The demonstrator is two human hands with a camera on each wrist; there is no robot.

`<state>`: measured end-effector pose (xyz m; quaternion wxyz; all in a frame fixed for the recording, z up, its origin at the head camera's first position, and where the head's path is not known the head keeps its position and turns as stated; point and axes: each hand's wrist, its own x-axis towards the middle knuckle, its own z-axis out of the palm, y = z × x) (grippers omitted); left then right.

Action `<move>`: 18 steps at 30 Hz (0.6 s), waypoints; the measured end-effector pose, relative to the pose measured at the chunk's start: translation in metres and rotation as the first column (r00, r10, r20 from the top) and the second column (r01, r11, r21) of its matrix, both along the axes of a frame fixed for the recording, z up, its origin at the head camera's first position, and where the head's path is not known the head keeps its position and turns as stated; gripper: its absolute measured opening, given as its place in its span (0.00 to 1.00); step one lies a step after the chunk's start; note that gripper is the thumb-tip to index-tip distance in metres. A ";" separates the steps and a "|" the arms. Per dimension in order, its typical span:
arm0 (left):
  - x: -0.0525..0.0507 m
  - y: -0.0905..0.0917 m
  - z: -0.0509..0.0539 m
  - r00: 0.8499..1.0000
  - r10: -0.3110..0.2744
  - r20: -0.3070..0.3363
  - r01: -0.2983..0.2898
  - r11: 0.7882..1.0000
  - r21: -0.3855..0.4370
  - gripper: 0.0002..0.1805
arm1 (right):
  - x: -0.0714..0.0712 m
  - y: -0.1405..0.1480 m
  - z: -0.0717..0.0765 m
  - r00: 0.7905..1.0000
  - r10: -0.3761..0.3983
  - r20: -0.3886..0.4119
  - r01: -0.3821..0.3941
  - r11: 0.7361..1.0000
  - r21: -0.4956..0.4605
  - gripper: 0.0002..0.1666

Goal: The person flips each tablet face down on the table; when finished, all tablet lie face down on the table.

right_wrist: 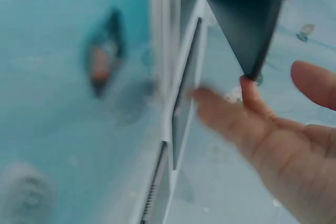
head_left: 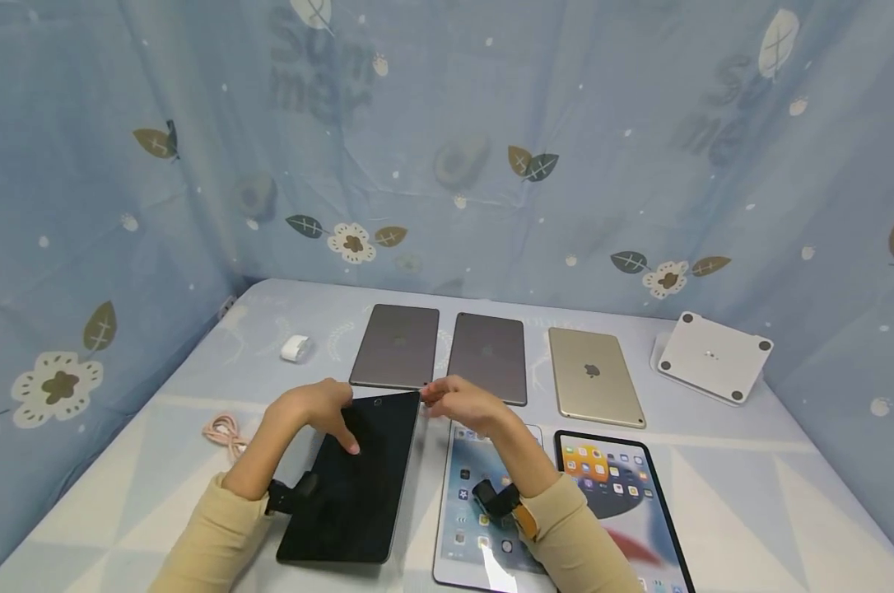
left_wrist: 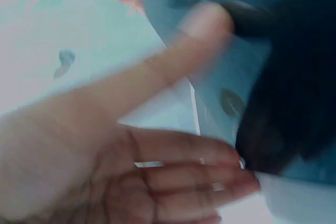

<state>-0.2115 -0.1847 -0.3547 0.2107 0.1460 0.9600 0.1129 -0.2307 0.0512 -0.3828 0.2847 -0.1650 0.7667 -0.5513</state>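
Note:
A tablet [head_left: 354, 494] with a dark screen is tilted up off the table at the left front. My left hand [head_left: 315, 410] holds it by the upper left, thumb on the screen and the other fingers at or behind its edge. In the left wrist view that thumb is blurred over the reflecting glass [left_wrist: 226, 66]. At the tablet's upper right corner is my right hand [head_left: 465, 403]. One fingertip touches that corner in the right wrist view, while the right hand's thumb [right_wrist: 315, 85] stands apart from it.
Two lit tablets, one white-framed [head_left: 458, 511] and one black-framed [head_left: 617, 502], lie at the right front. Behind are two grey tablets [head_left: 395, 346] [head_left: 487, 354] and a gold one [head_left: 591, 371], backs up. Around them are a white stand [head_left: 714, 362], a white charger [head_left: 295, 347] and a pink cable [head_left: 226, 432].

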 end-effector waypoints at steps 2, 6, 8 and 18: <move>-0.004 -0.007 0.000 0.999 -0.043 0.008 0.043 0.997 0.057 0.33 | -0.001 0.001 0.004 0.999 0.028 0.041 -0.024 0.996 -0.091 0.27; -0.011 -0.015 -0.004 0.992 -0.124 0.024 0.118 0.979 0.164 0.27 | -0.001 0.004 0.012 0.995 0.047 0.085 -0.033 0.986 -0.160 0.27; -0.013 -0.015 -0.007 0.987 -0.156 0.032 0.145 0.966 0.216 0.23 | -0.001 0.007 0.016 0.996 0.043 0.074 -0.031 0.987 -0.159 0.29; -0.020 0.007 -0.021 0.988 -0.157 0.006 0.145 0.922 0.358 0.38 | -0.004 0.031 0.032 0.997 0.013 -0.071 -0.023 0.991 -0.133 0.29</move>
